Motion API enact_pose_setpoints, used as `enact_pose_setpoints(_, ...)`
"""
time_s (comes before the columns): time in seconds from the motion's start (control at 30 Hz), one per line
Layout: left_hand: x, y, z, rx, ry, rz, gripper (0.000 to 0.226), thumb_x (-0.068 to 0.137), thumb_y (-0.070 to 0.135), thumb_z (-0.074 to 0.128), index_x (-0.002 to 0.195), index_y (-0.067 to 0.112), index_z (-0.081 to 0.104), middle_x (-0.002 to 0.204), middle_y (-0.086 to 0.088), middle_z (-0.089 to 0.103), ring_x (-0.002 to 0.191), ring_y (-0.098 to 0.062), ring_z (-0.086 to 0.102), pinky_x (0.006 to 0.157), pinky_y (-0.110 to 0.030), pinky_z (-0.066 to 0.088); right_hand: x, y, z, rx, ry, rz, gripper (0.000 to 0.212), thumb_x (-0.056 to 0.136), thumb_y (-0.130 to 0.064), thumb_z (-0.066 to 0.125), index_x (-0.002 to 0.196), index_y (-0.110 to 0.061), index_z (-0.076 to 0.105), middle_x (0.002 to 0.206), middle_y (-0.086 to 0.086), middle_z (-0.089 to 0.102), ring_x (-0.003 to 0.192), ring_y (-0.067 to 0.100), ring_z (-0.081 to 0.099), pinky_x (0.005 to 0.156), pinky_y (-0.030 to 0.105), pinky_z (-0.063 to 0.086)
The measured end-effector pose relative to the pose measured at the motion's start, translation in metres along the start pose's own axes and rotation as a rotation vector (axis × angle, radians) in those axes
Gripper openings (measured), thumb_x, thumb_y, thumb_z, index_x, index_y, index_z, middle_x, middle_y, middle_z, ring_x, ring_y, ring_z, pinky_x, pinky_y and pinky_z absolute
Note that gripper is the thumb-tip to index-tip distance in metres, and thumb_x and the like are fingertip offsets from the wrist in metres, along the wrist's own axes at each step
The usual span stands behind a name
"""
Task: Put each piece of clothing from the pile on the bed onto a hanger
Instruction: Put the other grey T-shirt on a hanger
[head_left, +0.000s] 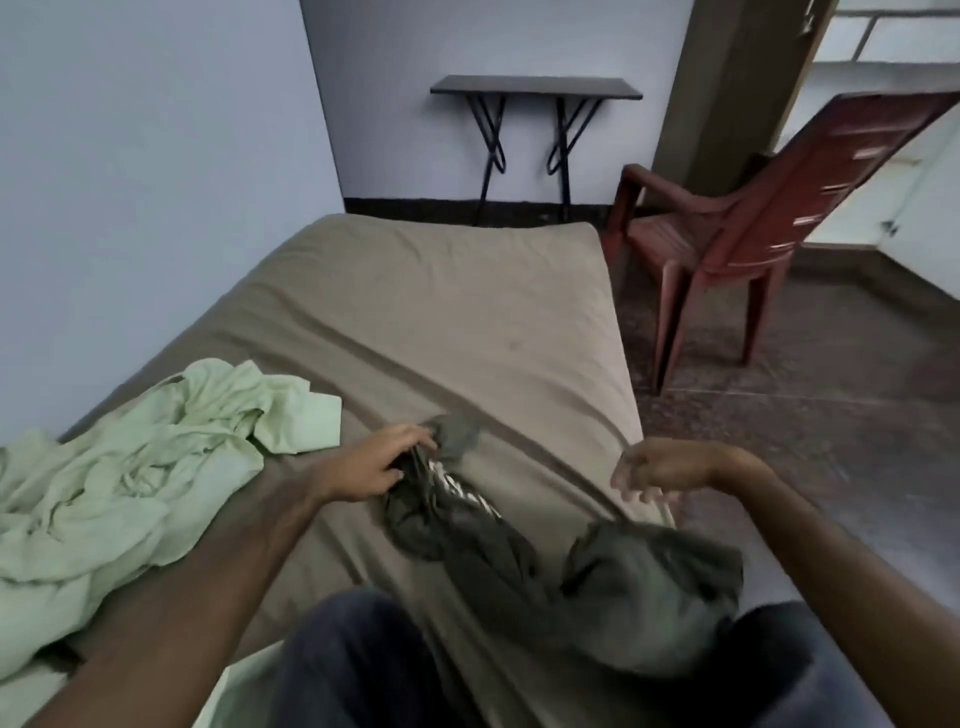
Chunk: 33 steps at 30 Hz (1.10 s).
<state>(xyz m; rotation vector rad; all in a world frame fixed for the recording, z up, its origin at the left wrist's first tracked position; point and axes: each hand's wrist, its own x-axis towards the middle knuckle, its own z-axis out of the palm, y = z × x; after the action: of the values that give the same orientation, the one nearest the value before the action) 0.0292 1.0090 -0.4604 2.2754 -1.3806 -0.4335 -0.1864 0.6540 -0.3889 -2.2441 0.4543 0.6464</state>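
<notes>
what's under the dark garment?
The tan bed sheet lies under the dark garment, with the left hand gripping its far end. Its near end drapes over the person's lap. Anything beneath its folds is hidden.

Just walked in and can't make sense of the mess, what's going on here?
A person is sorting clothes on the bed. Their left hand grips one end of a dark grey garment that trails back toward their lap. The right hand hovers open above the bed's edge, holding nothing. A crumpled pale green garment lies to the left. No hanger is visible.
</notes>
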Motion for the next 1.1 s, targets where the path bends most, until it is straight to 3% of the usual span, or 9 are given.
enact_pose_setpoints(0.13,-0.014,-0.01,0.011,-0.091,0.337,-0.232,0.047,0.088,-0.003,0.063,0.108,0.039,0.054,0.106,0.009,0.053,0.095,-0.022,0.063,0.081,-0.009,0.043,0.053,-0.009,0.052,0.007,0.169,-0.161,0.018,0.093,-0.02,0.06,0.109,-0.019,0.067,0.098,0.007,0.073,0.091,0.032,0.07,0.074,0.036,0.055)
enact_pose_setpoints(0.33,-0.003,-0.032,0.033,-0.158,0.106,-0.438,0.069,0.086,0.022,0.076,0.146,0.017,0.041,0.135,-0.008,0.053,0.123,-0.022,0.055,0.104,-0.036,0.045,0.098,-0.05,0.147,-0.214,0.091,-0.437,0.062,0.087,-0.042,0.074,0.138,-0.018,0.05,0.115,-0.002,0.064,0.1,0.011,0.058,0.081,0.022,0.039)
enact_pose_setpoints(0.5,0.022,-0.035,0.044,0.046,0.257,-0.396,0.033,0.088,0.012,0.065,0.121,0.015,0.065,0.103,-0.002,0.058,0.101,-0.025,0.06,0.088,-0.033,0.043,0.12,-0.041,0.141,0.081,0.245,-0.457,0.016,0.093,-0.017,0.068,0.109,-0.014,0.07,0.082,-0.007,0.062,0.073,0.007,0.053,0.073,0.026,0.037)
enact_pose_setpoints(0.63,0.042,-0.012,0.021,0.125,0.506,-0.308,0.012,0.09,0.007,0.06,0.098,0.009,0.07,0.086,0.002,0.05,0.086,-0.023,0.055,0.07,-0.027,0.03,0.124,-0.003,0.098,0.179,0.555,-0.246,0.014,0.095,-0.013,0.06,0.105,-0.016,0.069,0.098,0.005,0.073,0.095,0.023,0.066,0.082,0.033,0.048)
enact_pose_setpoints(0.73,0.06,0.02,-0.005,-0.037,0.689,-0.275,0.008,0.088,0.013,0.063,0.093,0.012,0.068,0.09,0.004,0.05,0.081,-0.016,0.054,0.074,-0.03,0.043,0.116,0.011,0.079,0.239,0.637,-0.208,0.028,0.094,-0.006,0.058,0.117,-0.02,0.061,0.112,0.003,0.064,0.1,0.023,0.064,0.086,0.034,0.052)
enact_pose_setpoints(0.83,0.071,0.068,-0.033,-0.679,0.701,-0.109,0.006,0.087,0.024,0.063,0.09,0.021,0.066,0.093,0.012,0.067,0.088,-0.014,0.066,0.085,-0.031,0.055,0.099,-0.009,0.062,0.356,0.57,-0.396,0.048,0.093,-0.005,0.064,0.136,-0.021,0.052,0.133,-0.003,0.052,0.112,0.017,0.06,0.086,0.014,0.05)
enact_pose_setpoints(0.9,0.073,0.101,-0.048,-1.017,0.655,0.017,0.015,0.095,0.019,0.055,0.084,0.022,0.066,0.095,0.002,0.073,0.088,-0.016,0.065,0.085,-0.031,0.054,0.081,-0.036,0.044,0.469,0.473,-0.562,0.063,0.09,-0.009,0.071,0.146,-0.024,0.044,0.146,-0.006,0.044,0.128,0.015,0.052,0.096,0.021,0.049)
enact_pose_setpoints(1.0,0.064,0.145,-0.07,-1.225,0.573,0.182,0.02,0.103,0.018,0.044,0.084,0.015,0.049,0.089,-0.009,0.071,0.089,-0.026,0.065,0.089,-0.038,0.052,0.051,-0.086,0.013,0.423,0.29,-0.759,0.083,0.084,-0.017,0.082,0.151,-0.032,0.035,0.151,-0.013,0.043,0.141,0.003,0.038,0.112,0.027,0.034)
enact_pose_setpoints(1.1,0.051,0.178,-0.097,-1.343,0.533,0.301,0.014,0.099,0.023,0.046,0.088,0.013,0.046,0.084,-0.008,0.066,0.079,-0.025,0.067,0.078,-0.038,0.058,0.027,-0.131,-0.004,0.362,-0.047,-0.895,0.058,0.083,0.0,0.078,0.134,-0.013,0.054,0.131,0.0,0.065,0.126,0.011,0.058,0.107,0.029,0.043)
